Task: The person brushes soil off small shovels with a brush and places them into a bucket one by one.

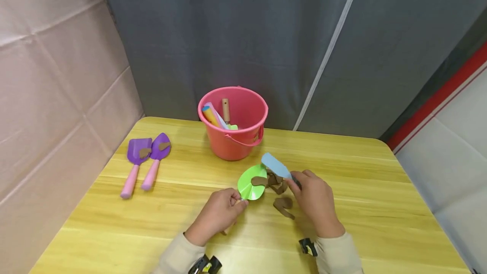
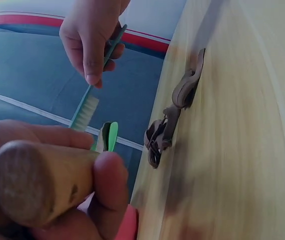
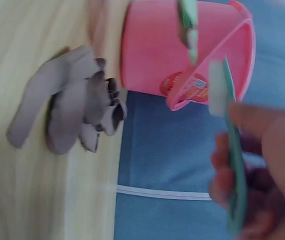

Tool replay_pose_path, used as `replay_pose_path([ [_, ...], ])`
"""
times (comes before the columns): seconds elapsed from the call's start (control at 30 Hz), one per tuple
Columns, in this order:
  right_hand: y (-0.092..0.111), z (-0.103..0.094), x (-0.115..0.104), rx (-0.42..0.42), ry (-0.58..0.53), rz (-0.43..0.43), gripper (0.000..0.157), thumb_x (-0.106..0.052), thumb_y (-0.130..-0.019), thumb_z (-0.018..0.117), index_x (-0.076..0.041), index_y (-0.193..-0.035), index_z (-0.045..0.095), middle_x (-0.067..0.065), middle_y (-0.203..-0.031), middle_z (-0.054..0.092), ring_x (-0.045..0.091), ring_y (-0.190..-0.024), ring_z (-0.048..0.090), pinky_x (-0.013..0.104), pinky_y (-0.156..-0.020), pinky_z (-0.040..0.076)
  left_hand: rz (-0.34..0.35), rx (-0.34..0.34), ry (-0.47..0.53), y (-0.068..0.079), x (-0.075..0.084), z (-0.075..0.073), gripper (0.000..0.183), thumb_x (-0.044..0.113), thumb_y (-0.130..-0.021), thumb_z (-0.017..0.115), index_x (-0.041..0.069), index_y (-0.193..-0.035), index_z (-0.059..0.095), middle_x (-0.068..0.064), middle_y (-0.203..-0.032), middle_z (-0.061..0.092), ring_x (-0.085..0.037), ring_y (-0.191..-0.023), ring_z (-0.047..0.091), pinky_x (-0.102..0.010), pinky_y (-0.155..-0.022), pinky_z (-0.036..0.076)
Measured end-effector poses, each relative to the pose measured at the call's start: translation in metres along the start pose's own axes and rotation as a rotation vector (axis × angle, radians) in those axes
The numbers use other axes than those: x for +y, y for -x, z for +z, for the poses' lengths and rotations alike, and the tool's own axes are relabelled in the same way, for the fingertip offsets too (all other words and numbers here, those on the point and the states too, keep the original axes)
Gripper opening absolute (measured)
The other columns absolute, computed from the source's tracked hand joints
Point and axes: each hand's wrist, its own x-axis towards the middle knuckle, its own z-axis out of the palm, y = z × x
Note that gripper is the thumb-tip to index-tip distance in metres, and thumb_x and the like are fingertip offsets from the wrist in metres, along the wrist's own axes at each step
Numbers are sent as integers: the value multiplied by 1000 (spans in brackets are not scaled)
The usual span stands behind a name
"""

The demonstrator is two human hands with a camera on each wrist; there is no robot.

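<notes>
Green scoop (image 1: pixel 246 181): mid-table, 5 o'clock from the pink bucket (image 1: pixel 228 145); looks light, smooth, stiff; brown piece (image 1: pixel 259 181) on it could slide off.
Left hand (image 1: pixel 219 209): clamped on scoop's wooden grip (image 2: pixel 65 175), the sound hold.
Right hand (image 1: pixel 313 198): clamped on blue brush (image 1: pixel 275 165), scoop's 2 o'clock; probably light, soft-bristled; hold by handle.
Pink bucket: scoop's 11 o'clock; contains yellow handle (image 1: pixel 210 116), upright wooden handle (image 1: pixel 225 109), others unclear.

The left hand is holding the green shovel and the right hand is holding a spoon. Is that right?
Not quite: the right hand is holding a brush, not a spoon. The left wrist view shows its pale bristles. The left hand is indeed holding the green shovel.
</notes>
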Motion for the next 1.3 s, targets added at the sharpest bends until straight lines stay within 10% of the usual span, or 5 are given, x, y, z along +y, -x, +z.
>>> replay_pose_path([
  [0.2,3,-1,-1,-141,-56,-168,18,-21,-79,85,-14,-93,77,-9,-74,54,4,-56,43,23,-49,39,-13,16,2,0,1,4,18,21,-94,67,7,-85,59,4,-54,51,-5,-35,46,-20,-35,35],
  [0.47,2,-4,3,-4,15,54,19,-21,-83,82,-9,-97,77,2,-74,61,12,-52,45,31,-44,39,4,-9,12,1,3,12,17,20,-92,70,9,-84,60,6,-52,49,-4,-35,44,-18,-34,33],
  [0.7,6,-6,4,-172,-69,-114,21,-22,-80,84,-14,-98,78,-10,-74,55,3,-56,40,22,-50,38,14,27,-6,-1,5,12,17,19,-93,69,8,-84,60,5,-51,48,-3,-33,42,-18,-35,31],
  [0.97,5,-5,5,15,26,41,21,-21,-83,81,-7,-97,76,4,-75,63,12,-51,46,31,-44,39,10,-4,6,2,8,14,16,19,-93,69,8,-84,60,5,-52,50,-4,-35,44,-18,-35,32],
  [1.3,6,-7,-4,-169,-45,-48,17,-24,-82,83,-15,-96,77,-9,-73,55,5,-55,42,25,-49,38,0,26,6,1,6,12,18,22,-93,68,9,-83,60,5,-53,49,-6,-39,50,-20,-37,36],
])
